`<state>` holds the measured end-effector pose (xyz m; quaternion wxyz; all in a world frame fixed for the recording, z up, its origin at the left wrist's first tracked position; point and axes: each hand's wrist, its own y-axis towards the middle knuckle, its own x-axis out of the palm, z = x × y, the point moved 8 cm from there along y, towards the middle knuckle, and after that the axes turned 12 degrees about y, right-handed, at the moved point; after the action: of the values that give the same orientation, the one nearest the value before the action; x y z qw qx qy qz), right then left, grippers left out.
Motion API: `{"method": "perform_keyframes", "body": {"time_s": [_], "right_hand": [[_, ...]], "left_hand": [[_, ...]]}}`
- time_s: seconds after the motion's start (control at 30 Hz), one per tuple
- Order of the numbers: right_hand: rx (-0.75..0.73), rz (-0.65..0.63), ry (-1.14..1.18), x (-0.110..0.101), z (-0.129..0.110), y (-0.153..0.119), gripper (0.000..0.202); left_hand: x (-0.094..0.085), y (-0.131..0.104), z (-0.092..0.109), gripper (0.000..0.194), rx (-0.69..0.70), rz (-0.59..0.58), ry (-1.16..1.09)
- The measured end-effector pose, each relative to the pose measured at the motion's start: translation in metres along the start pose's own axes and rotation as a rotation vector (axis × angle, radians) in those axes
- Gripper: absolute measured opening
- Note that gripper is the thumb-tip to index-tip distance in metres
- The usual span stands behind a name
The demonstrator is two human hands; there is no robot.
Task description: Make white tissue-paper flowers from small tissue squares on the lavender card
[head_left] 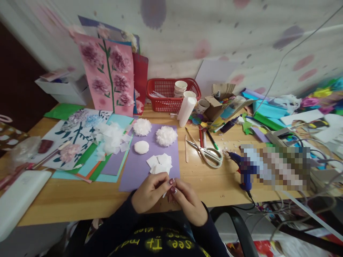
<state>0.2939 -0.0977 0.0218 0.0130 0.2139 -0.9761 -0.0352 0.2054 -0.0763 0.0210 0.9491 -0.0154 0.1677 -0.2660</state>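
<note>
Both hands meet at the table's front edge, fingertips touching. My left hand [150, 192] is pinched, and a small bit of white paper [164, 195] shows below its fingertips. My right hand [189, 202] is closed against it; what its fingers hold, if anything, is hidden. Just beyond them, white paper pieces [160, 163] lie on a purple sheet [130, 178]. Farther up the sheet are a smooth white round pad [141, 147] and two fluffy white paper balls, one at the left [142, 127] and one at the right [166, 136].
Scissors [211, 157], a wooden stick [187, 149] and pens lie right of the sheet, with a blue glue gun [246, 171] farther right. Behind stand a white roll [187, 111] and a red basket [167, 105]. Torn white paper [111, 137] covers colored sheets at left.
</note>
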Motion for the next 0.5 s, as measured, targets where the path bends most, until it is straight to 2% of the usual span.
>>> {"method": "perform_keyframes", "body": {"time_s": [0.17,0.33,0.43,0.5], "right_hand": [[0.019,0.008,-0.035,-0.002,0.006,0.0,0.033],[0.007,0.025,-0.042,-0.004,0.006,0.0,0.035],[-0.003,0.034,-0.032,-0.004,0.005,0.0,0.037],[-0.001,0.046,-0.009,-0.005,0.007,0.0,0.037]], "left_hand": [[-0.002,0.0,-0.005,0.044,-0.019,0.052,0.069],[0.002,-0.001,-0.011,0.044,-0.062,0.027,-0.058],[0.002,-0.003,-0.013,0.037,-0.094,0.044,-0.17],[-0.003,-0.004,-0.012,0.026,-0.082,0.108,-0.211]]}}
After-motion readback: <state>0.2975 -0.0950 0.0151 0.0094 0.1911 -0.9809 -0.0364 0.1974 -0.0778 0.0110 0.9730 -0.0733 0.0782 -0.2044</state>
